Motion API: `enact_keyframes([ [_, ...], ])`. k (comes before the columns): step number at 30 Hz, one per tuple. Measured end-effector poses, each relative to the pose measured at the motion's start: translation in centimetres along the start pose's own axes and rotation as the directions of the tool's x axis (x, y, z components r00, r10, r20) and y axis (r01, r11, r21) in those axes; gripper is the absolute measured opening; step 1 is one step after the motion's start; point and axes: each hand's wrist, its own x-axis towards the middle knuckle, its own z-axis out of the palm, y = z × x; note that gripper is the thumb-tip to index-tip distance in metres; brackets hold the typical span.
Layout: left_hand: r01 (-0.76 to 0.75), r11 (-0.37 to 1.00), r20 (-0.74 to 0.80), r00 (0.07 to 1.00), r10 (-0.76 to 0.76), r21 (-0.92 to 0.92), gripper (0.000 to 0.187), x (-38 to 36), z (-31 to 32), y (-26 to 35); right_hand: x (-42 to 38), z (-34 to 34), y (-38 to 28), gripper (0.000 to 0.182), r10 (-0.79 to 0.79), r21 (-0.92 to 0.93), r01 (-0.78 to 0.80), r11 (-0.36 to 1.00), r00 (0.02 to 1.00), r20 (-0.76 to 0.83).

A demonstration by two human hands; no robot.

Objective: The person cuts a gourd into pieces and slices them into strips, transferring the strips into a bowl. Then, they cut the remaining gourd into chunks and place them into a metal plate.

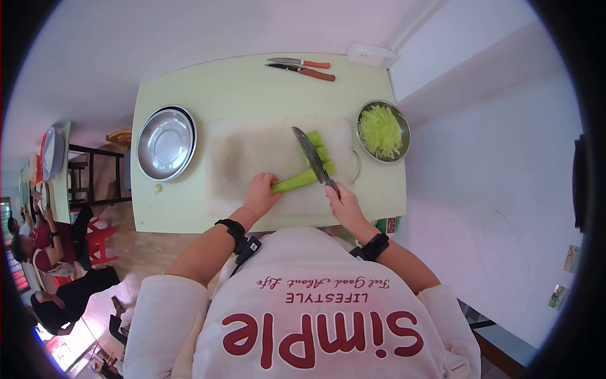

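On the white cutting board (237, 151), a long light-green vegetable stalk (295, 182) lies at a slant. My left hand (260, 194) is closed on its left end, fingertips against the board side. My right hand (341, 203) grips the handle of a dark-bladed kitchen knife (307, 149). The blade points away from me to the upper left and overlaps the stalk's right end. Shorter green pieces (315, 136) lie just beyond the stalk, partly hidden under the blade.
A steel bowl of pale-green shreds (380, 131) stands right of the board, stacked metal basins (166, 144) left. Two knives (315, 74) lie at the back near a white socket box (372, 55). Vegetable scraps (158, 189) dot the table's left side. Other people (53, 246) are far left.
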Motion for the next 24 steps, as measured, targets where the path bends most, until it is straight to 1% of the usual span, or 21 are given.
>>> enact_keyframes([
  [1,0.004,1.000,0.020,1.000,-0.004,-0.008,0.035,-0.2,-0.3,-0.2,0.1,0.4,0.2,0.039,-0.039,-0.036,0.038,0.999,0.999,-0.014],
  [5,0.001,1.000,0.048,0.999,-0.002,0.006,0.030,0.0,-0.4,-0.4,-0.1,1.5,0.3,0.039,-0.029,-0.060,0.028,0.998,0.999,-0.024],
  [7,0.004,1.000,0.056,0.998,-0.004,0.008,0.027,0.2,-0.3,-0.6,-0.6,1.7,-0.8,0.038,-0.044,-0.147,0.036,0.988,0.998,-0.050],
  [8,0.003,1.000,0.060,0.998,-0.004,0.006,0.027,0.2,-0.2,-0.7,-0.8,1.9,-1.1,0.038,-0.040,-0.148,0.032,0.988,0.998,-0.052],
  [10,0.004,1.000,0.065,0.998,-0.003,-0.013,0.026,0.2,-0.2,-0.9,-1.1,2.2,-1.6,0.038,-0.146,-0.192,0.123,0.974,0.983,-0.107],
  [13,0.016,1.000,0.072,0.997,-0.016,-0.008,0.026,0.3,-0.2,-0.9,-1.3,2.4,-2.0,0.037,-0.167,-0.202,0.141,0.969,0.979,-0.117],
  [17,0.022,1.000,0.080,0.997,-0.022,0.000,0.025,0.5,-0.3,-0.8,-1.3,2.6,-2.4,0.036,-0.157,-0.214,0.128,0.968,0.980,-0.123],
  [19,0.046,0.999,0.097,0.994,-0.046,-0.002,0.026,0.5,-0.4,-0.7,-1.1,2.5,-2.4,0.035,-0.178,-0.258,0.141,0.956,0.976,-0.126],
  [24,0.063,0.998,0.106,0.992,-0.064,0.009,0.026,0.6,-0.8,-0.3,-0.9,2.5,-2.1,0.036,-0.160,-0.268,0.120,0.956,0.978,-0.132],
])
